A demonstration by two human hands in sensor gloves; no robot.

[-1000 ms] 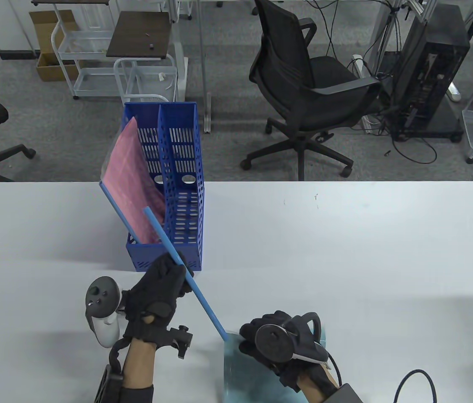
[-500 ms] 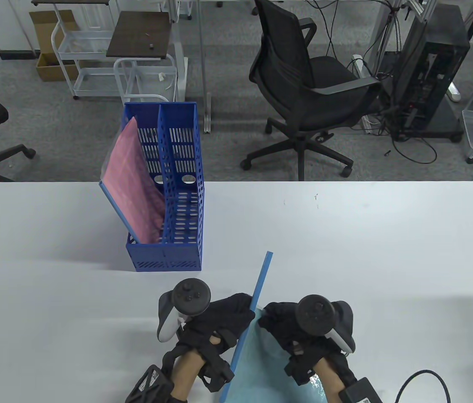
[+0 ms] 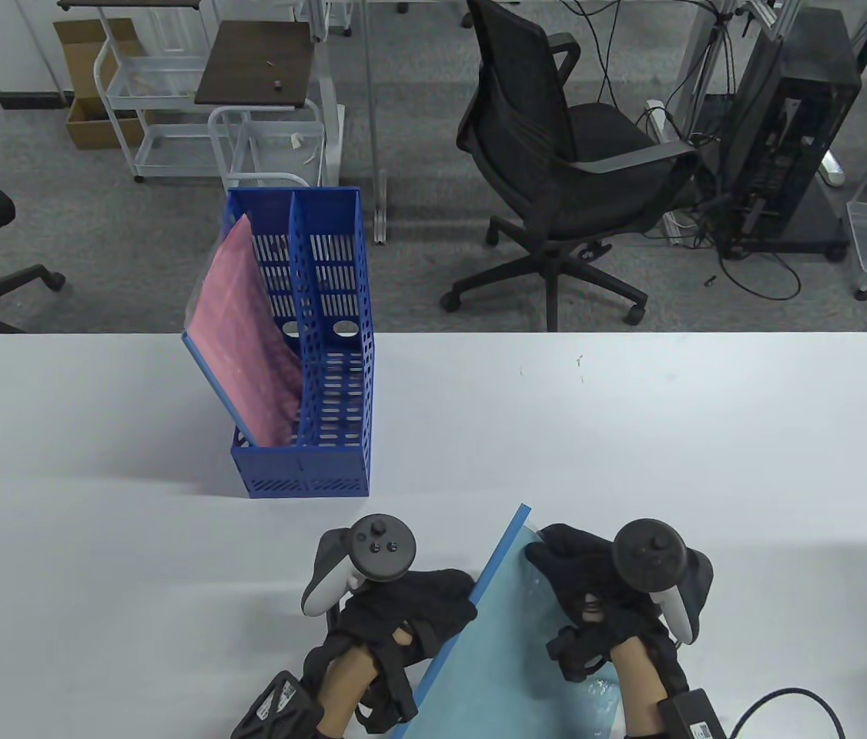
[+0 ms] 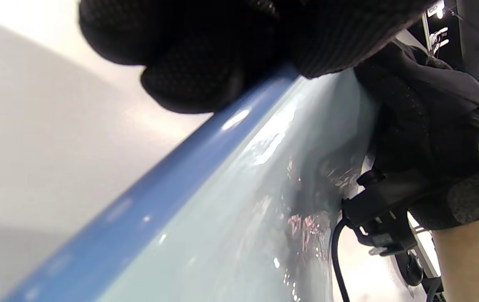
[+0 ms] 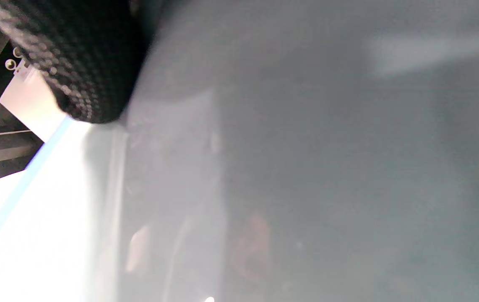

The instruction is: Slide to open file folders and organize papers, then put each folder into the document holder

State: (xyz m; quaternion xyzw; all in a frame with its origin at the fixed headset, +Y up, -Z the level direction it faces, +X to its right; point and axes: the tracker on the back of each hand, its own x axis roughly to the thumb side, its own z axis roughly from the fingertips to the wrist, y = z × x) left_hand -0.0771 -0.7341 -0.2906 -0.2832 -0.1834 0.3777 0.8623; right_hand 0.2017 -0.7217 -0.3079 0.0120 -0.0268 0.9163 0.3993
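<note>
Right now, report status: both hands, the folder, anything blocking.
Left hand grips the blue slide bar of the translucent light-blue folder. Right hand holds the folder's far corner. Blue perforated document holder apart, pink folder in its left slot. Nothing between.

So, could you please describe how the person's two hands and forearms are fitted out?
Both the left hand and right hand wear black textured gloves, each carrying a black-and-white round-topped tracker. Forearms are bare, with black wrist mounts; a black cable loops from the right one.

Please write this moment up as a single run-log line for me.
left hand: grips blue spine bar | right hand: holds light-blue folder | pink folder: left slot of holder | right slot: free
</note>
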